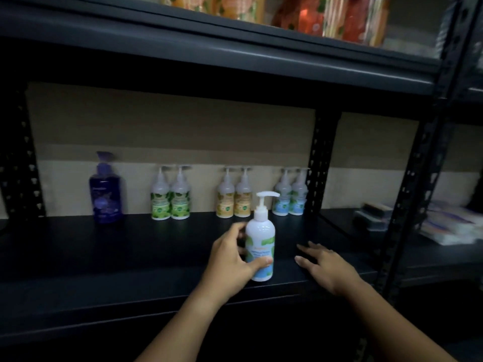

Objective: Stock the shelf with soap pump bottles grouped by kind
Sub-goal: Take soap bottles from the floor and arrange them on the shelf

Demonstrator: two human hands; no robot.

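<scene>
At the front edge of the shelf (156,270), the blue-label pump bottle (260,246) stood upright, its base on the board just inside the lip and right of centre. Its long axis ran vertically, and the pump spout at the top pointed toward the right end of the shelf.

The left hand (230,257) gripped this bottle from its left side. The thumb lay across the lower front of the label and the fingers curled round the far side of the body. The right hand (324,265) lay just beside the bottle on its right, apart from it. Its fingers were straight and spread, resting flat on the shelf board, and it held nothing. The left hand was therefore the one in control of the bottle; the right was near enough to steady it.

Along the back edge of the shelf, against the tan back panel, stood the stocked groups. From the left end: one purple bottle (105,194), a pair of green-label bottles (170,198), a pair of yellow-label bottles (234,197), and a pair of blue-label bottles (289,195) next to the perforated rear upright (320,163).

The held bottle appeared to match the blue-label pair. That pair lay straight back from the hands and slightly toward the right end. The coming move would likely be a push away from the body, with the bottle kept upright, to a spot in front of that pair.
</scene>
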